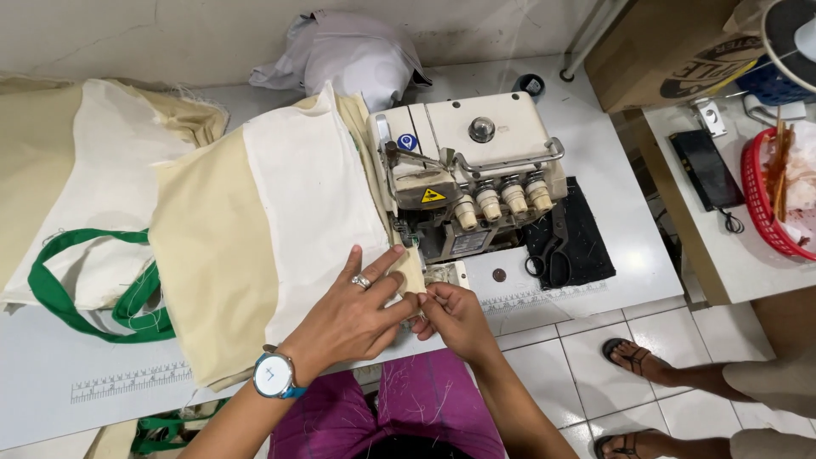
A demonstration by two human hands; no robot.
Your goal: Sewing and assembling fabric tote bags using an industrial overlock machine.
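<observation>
— Where is our left hand (361, 310)?
— Flat and open on the cream cloth (280, 229), fingers spread, pressing it to the white table (629, 246) just in front of the sewing machine (467, 174).
— And our right hand (450, 316)?
— Closed, pinching the cloth's near corner beside the left fingertips. Scissors (552, 246) lie on a black mat right of the machine.

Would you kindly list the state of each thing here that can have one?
Left hand: flat on the fabric, fingers spread.
Right hand: pinching the fabric edge.
Cream and white fabric: lying flat, its edge by the machine's foot.
Sewing machine: upright, no sign of running visible.
Scissors: closed, lying on the black mat.
Green-handled bag: lying flat, untouched.
</observation>
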